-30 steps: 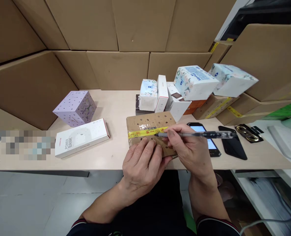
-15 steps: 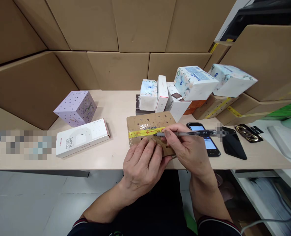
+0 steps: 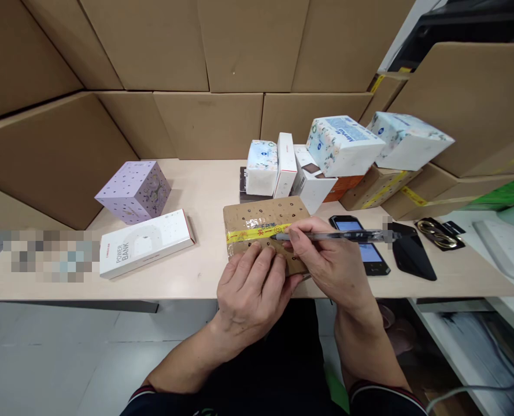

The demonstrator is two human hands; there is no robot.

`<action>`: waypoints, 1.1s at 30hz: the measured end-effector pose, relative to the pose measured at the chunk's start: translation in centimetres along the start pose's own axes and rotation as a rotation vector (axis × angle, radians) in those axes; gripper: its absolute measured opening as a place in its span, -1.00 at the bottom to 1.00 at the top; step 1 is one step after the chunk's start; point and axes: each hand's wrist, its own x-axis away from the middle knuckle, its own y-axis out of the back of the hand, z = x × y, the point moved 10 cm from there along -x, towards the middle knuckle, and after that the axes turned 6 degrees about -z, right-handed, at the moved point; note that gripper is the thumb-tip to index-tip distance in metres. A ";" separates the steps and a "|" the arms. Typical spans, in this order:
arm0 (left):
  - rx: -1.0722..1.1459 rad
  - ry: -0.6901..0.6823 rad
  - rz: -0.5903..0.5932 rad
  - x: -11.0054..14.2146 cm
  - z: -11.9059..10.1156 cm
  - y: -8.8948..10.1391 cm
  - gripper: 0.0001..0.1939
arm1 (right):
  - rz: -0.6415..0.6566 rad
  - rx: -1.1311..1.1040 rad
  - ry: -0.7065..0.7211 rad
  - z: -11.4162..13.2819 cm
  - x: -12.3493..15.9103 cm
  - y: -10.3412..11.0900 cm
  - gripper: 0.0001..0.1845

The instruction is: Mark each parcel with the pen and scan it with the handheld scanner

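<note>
A small cardboard box (image 3: 257, 215) with dark marks drawn over it and yellow printed tape across its top lies at the front of the table. My left hand (image 3: 252, 289) grips its near side, fingers on top and thumb low by the near edge. Between the thumb and fingers of my right hand (image 3: 332, 266) is a pen (image 3: 339, 236), held almost level. Its tip meets the box top at the yellow tape, just beyond my left fingertips. My right hand hides the box's right part.
A power bank box (image 3: 146, 242) and a purple box (image 3: 133, 190) are on the left. Tissue packs (image 3: 346, 147) and white boxes stand behind. A lit phone (image 3: 373, 260), a black phone (image 3: 413, 251) and a coiled cable (image 3: 436, 232) lie to the right. Large cartons (image 3: 209, 124) wall the back.
Almost nothing differs. Both hands, the pen and the box keep their places, and the view has shifted only very slightly.
</note>
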 end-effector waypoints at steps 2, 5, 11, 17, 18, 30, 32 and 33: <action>-0.005 -0.008 0.006 0.0 -0.1 0.0 -0.69 | 0.002 -0.012 0.005 0.0 0.0 0.0 -0.79; -0.011 -0.004 0.012 -0.1 -0.1 0.0 -0.70 | -0.056 -0.082 -0.028 -0.2 0.3 0.4 -0.81; 0.013 -0.004 0.023 -0.3 0.3 -0.1 -0.70 | -0.604 -0.411 -0.099 -3.4 2.8 5.6 -0.85; 0.053 -0.004 0.040 -0.4 1.4 -0.5 -0.69 | -0.200 0.267 -0.123 -9.2 4.4 4.1 -0.67; 0.056 -0.007 0.048 -0.4 1.5 -0.6 -0.69 | -0.038 0.388 -0.106 -10.1 4.7 2.7 -0.59; 0.014 -0.017 0.050 -0.3 2.9 -2.0 -0.65 | 0.391 0.909 -0.158 -14.4 4.8 -3.1 -0.44; 0.005 -0.009 0.045 -0.2 3.0 -2.1 -0.64 | 0.387 0.905 -0.158 -14.8 5.0 -2.9 -0.42; 0.002 -0.006 0.044 -0.1 3.0 -2.1 -0.63 | 0.370 0.895 -0.145 -14.8 5.1 -2.7 -0.40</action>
